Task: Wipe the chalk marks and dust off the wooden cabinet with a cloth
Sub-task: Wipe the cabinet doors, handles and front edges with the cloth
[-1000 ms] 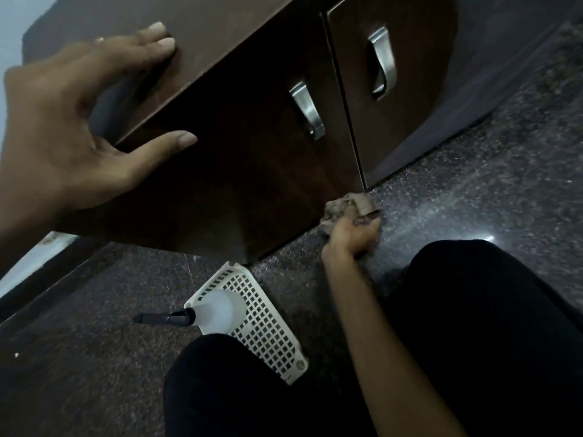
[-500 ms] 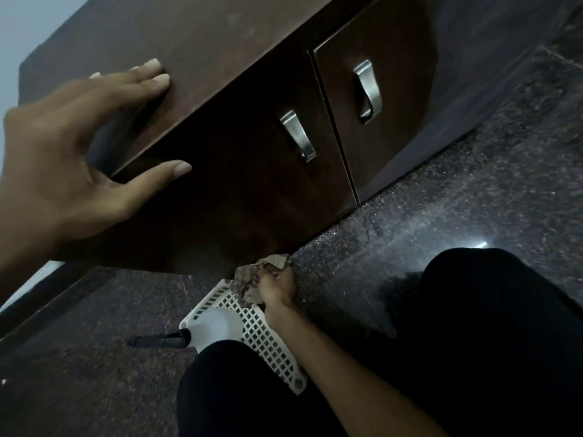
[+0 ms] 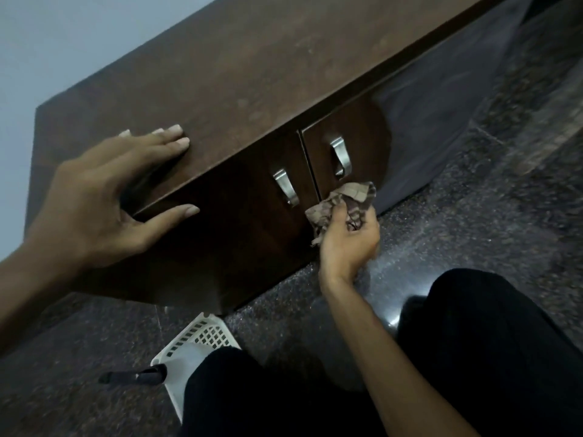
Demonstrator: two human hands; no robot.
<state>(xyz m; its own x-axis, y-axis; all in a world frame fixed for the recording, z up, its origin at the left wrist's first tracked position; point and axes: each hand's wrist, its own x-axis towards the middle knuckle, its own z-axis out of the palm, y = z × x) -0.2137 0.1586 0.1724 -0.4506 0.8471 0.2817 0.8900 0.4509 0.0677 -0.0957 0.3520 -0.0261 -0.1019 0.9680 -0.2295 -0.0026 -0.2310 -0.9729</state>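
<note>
A low dark wooden cabinet (image 3: 246, 74) fills the upper half of the view, its top dusty with pale smudges. Two doors carry metal handles (image 3: 285, 186). My left hand (image 3: 104, 200) rests flat on the top's front edge, fingers straight and thumb hanging over the front face. My right hand (image 3: 347, 238) grips a crumpled brown patterned cloth (image 3: 344, 200), held up in front of the lower part of the right door, just below its handle (image 3: 340, 156).
A white plastic basket (image 3: 189, 345) lies on the dark speckled stone floor (image 3: 473, 222) by my left knee, holding a pale bottle with a black nozzle (image 3: 135, 376). My legs in black trousers (image 3: 492, 348) fill the lower right. A pale wall (image 3: 47, 42) stands behind the cabinet.
My right hand rose with the cloth from the basket at the cabinet's base to the front of the right door. My left hand settled flat on the cabinet top.
</note>
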